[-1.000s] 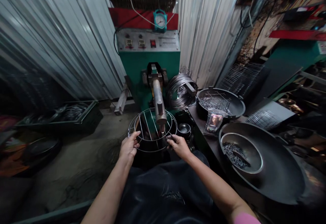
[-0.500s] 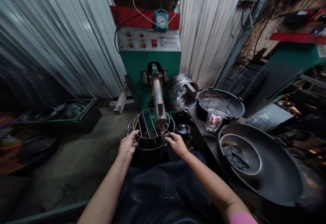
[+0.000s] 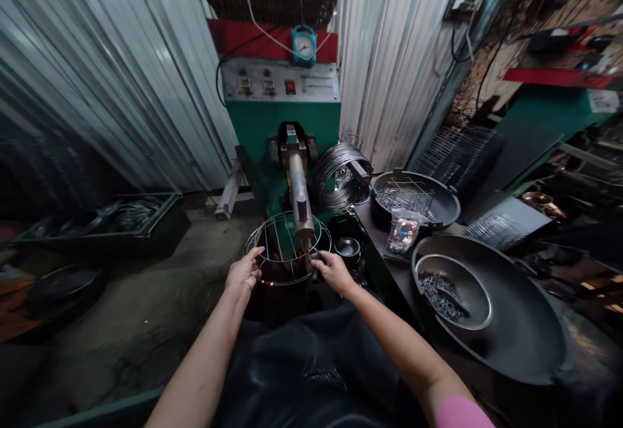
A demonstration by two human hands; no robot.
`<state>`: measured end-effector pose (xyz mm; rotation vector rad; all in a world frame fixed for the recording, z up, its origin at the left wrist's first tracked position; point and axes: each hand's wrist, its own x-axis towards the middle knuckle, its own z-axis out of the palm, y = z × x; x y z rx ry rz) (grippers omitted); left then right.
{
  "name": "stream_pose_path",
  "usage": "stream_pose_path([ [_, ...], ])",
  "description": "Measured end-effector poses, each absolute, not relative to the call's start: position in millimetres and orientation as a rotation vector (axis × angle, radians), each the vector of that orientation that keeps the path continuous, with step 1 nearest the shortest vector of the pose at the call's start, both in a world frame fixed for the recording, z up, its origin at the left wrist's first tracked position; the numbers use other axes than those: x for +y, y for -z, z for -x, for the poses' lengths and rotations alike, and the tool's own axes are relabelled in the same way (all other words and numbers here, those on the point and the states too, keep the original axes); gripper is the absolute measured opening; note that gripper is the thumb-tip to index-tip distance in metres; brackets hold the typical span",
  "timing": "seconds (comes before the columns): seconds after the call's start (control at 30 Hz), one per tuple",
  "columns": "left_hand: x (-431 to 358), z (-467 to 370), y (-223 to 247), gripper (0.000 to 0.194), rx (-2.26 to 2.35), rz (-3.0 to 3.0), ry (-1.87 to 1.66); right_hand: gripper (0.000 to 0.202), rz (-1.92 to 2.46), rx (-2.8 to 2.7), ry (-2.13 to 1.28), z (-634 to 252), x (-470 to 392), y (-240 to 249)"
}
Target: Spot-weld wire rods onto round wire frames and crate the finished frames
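A round wire rack [image 3: 277,261] with two rings and cross wires sits under the rod-like arm [image 3: 300,194] of a green spot welder [image 3: 253,126]. My left hand [image 3: 244,271] is closed on the rack's left side, thumb on top of the wire. My right hand [image 3: 333,271] pinches a short metal piece, mostly hidden by the fingers, against the rack's right front, right beside the welder's tip [image 3: 305,245]. Small orange sparks show near the tip and the lower ring.
A wire coil [image 3: 343,175] hangs right of the welder. On the right bench, a steel bowl [image 3: 479,292] of short metal pieces sits in a large wok [image 3: 530,324]; behind are a phone [image 3: 403,233] and a second pan [image 3: 445,204]. A green crate [image 3: 168,214] stands left.
Orange sparks have appeared by the welder's tip, at the lower ring and over the floor. The view has shifted slightly; both hands keep nearly the same place on the rack.
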<state>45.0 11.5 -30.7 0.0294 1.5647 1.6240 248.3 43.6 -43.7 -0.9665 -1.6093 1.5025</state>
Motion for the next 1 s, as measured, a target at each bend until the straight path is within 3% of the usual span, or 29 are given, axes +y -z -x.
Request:
stream_pose_path([
  [0.2, 9, -45, 32, 0.041, 1.586, -0.055, -1.652, 0.011, 0.991, -1.592, -1.434, -248, 42, 42],
  [0.37, 7, -45, 30, 0.039, 1.547, -0.06, -1.628, 0.029, 1.141, -1.47, -1.278, -314, 18, 67],
  [0.57, 4, -38, 31, 0.04, 1.52, -0.083, -1.57, 0.03, 1.564, -1.669, -1.455, -391, -17, 123],
  [0.77, 3, -40, 30, 0.037, 1.565, -0.132, -1.485, 0.03, 1.525, -2.013, -1.043, -389, -22, 129],
  [1.0, -4, -52, 22, 0.035, 1.659, -0.013, -1.535, 0.027, 1.622, -1.928, -1.003, -395, -27, 133],
])
